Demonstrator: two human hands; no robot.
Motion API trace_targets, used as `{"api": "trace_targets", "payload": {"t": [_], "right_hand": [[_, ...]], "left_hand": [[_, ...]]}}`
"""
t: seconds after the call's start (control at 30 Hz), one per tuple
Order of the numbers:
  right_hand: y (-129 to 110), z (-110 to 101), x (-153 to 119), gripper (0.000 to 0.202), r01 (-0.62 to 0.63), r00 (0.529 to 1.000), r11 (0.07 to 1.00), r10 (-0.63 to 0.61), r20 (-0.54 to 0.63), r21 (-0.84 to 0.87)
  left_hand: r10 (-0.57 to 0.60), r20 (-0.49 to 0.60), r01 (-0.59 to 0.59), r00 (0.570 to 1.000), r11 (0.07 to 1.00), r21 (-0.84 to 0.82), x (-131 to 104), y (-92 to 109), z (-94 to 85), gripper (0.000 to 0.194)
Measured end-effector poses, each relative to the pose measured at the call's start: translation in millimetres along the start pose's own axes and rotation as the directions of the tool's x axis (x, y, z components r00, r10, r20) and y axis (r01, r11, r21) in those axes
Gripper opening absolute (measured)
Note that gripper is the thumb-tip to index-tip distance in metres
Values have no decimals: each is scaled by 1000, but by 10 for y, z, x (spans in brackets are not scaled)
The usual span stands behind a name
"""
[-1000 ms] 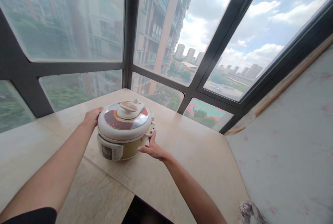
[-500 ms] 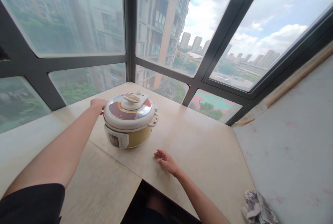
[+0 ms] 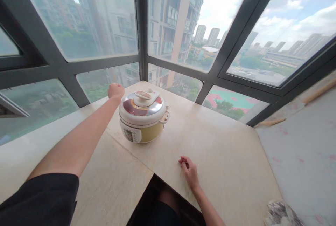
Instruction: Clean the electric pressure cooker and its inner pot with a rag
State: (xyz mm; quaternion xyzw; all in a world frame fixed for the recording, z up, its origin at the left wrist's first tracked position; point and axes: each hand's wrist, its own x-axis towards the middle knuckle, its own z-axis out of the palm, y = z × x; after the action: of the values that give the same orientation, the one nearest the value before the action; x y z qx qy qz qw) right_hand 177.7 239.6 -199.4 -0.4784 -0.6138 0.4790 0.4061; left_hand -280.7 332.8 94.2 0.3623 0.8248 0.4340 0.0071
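Note:
An electric pressure cooker point(image 3: 143, 115) with a cream lid, yellow-green body and front control panel stands upright on the pale tabletop. My left hand point(image 3: 116, 91) is closed in a fist, raised just beyond the cooker's left side and apart from it. The fingers face away from me, so whether anything is inside them is hidden. To the cooker's lower right, my right hand point(image 3: 190, 171) is low over the tabletop, holding nothing, its fingers loosely curled with a gap at the thumb.
Grey-framed windows point(image 3: 143, 26) border the tabletop point(image 3: 220, 145) at the back and left. A patterned wall point(image 3: 301, 149) closes off the right side. A crumpled patterned cloth point(image 3: 282, 213) lies at the lower right corner. A dark opening point(image 3: 157, 203) cuts into the front edge.
My left hand has come off the cooker's left handle and risen, closing to a fist. My right hand's fingers have curled in more. The view has turned slightly left.

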Motion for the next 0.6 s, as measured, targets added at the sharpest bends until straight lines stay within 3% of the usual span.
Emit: {"api": "trace_targets", "payload": {"t": [0.07,0.13,0.27,0.43,0.53,0.6], "right_hand": [[3,7,4,33,20,1000,1000,-20,-8,-19],[-1,5,15,33,26,1000,1000,-26,-12,-13],[-19,1,26,32,44,999,999,-44,-10,0],[-63,17,37,29,80,995,996,-79,-55,26],[-85,23,49,29,78,992,996,-75,-97,31],[-88,12,49,29,73,989,997,-69,-131,30]], "left_hand": [[40,-8,-40,999,999,3,-90,260,50,22],[156,20,-155,988,988,-8,-198,547,135,27],[367,137,-367,920,930,-23,-494,1031,389,31],[610,238,-613,756,787,-70,-1160,1353,786,34],[732,236,-699,639,681,-217,-1759,1489,1073,31],[780,251,-688,573,625,-369,-2227,1558,1304,29]]}}
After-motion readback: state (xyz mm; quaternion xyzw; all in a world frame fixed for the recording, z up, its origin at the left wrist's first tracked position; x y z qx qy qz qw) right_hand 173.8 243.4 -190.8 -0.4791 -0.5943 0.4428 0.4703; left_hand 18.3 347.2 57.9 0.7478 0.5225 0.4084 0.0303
